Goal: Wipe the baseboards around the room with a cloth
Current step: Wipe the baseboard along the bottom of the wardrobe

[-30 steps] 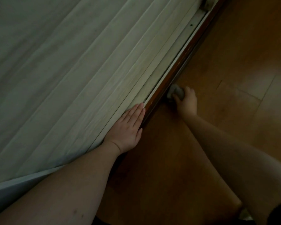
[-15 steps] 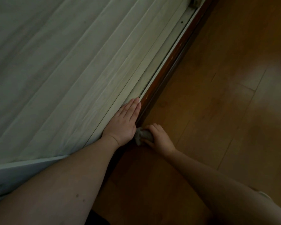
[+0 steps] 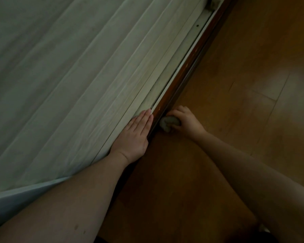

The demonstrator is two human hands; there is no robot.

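Left hand (image 3: 136, 135) lies flat with straight fingers pinning the curtain (image 3: 74, 81) back so the right hand (image 3: 186, 120), gripping the bunched cloth (image 3: 168, 122), reaches the baseboard (image 3: 182, 71).

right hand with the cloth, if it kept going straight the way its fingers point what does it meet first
Almost at once the baseboard: the right hand points its fingers at it and grips the cloth, which looks already against the dark strip, though the dim light hides actual contact.
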